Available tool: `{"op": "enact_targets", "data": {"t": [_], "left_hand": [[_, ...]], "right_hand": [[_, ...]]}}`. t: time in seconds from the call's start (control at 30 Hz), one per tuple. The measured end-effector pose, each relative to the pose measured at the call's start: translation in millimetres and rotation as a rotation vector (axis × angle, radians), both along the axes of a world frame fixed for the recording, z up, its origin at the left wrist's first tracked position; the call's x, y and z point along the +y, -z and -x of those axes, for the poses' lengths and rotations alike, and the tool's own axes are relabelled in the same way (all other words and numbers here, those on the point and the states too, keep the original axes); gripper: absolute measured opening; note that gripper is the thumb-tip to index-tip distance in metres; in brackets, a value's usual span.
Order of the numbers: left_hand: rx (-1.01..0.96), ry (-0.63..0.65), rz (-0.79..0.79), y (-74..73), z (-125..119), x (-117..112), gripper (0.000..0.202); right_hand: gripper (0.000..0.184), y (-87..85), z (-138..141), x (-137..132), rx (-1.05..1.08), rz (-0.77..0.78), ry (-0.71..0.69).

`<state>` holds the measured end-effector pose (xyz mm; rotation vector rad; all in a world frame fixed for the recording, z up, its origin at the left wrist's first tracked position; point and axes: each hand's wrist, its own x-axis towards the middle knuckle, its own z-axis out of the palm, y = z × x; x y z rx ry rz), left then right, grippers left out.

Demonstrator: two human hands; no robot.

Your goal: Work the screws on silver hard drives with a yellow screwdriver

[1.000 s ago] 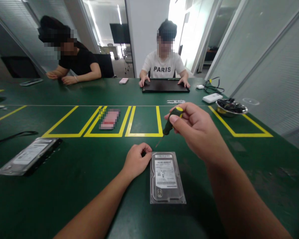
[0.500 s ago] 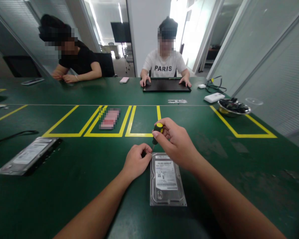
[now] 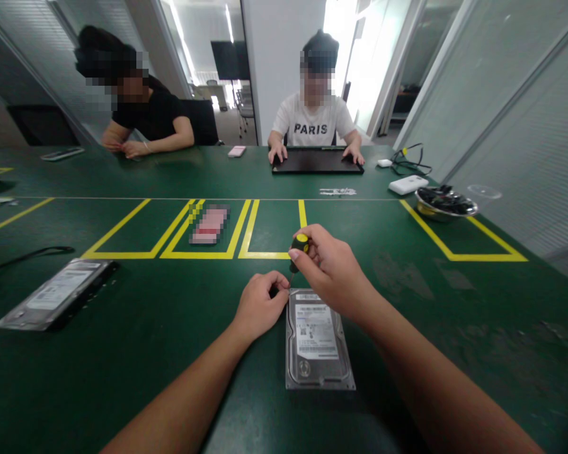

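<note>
A hard drive with a white label lies flat in front of me on the green table. In my right hand is a screwdriver with a black and yellow handle, held nearly upright. Its thin shaft points down at the drive's far left corner. Thumb and fingers of my left hand are pinched together at that same corner, close to the shaft's tip. Whatever they grip there is too small or hidden to make out. A second hard drive rests farther left.
Yellow tape marks boxes across the table, one holding a pink blurred item. At right stands a metal bowl of dark parts near a white box. Opposite sit two people, one with hands on a black panel.
Almost nothing differs: both hands stay at the drive's corner with the screwdriver in place. The whole view has shifted very slightly.
</note>
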<state>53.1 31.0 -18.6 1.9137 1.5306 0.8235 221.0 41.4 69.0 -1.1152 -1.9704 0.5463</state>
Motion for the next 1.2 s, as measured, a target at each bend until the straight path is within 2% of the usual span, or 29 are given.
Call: {"op": "enact_targets", "data": {"t": [0.2,0.37,0.6,0.8,1.0,1.2], "left_hand": [[0.017,0.006,-0.024,3.4,0,0,0.007],[0.019,0.010,-0.036,7.7,1,1,0.009],[0.018,-0.006,-0.021,8.6,0,1,0.010],[0.047,-0.022,-0.030,5.5,-2,-1,0.005],[0.080,-0.005,-0.031,7.2,-1,0,0.009],[0.084,0.002,-0.032,6.5,-2,0,0.010]], "right_hand": [[0.014,-3.0,3,-1,-0.059,-0.182,0.011],[0.031,-5.1,3,-4,-0.059,-0.265,-0.050],[0.024,-12.3,1,-6,-0.115,-0.263,-0.093],[0.011,-22.2,3,-5,-0.074,-0.242,-0.065],[0.008,-32.8,9,-4,-0.125,-0.181,-0.124],[0.010,-35.3,5,-6,-0.145,-0.204,-0.065]]}}
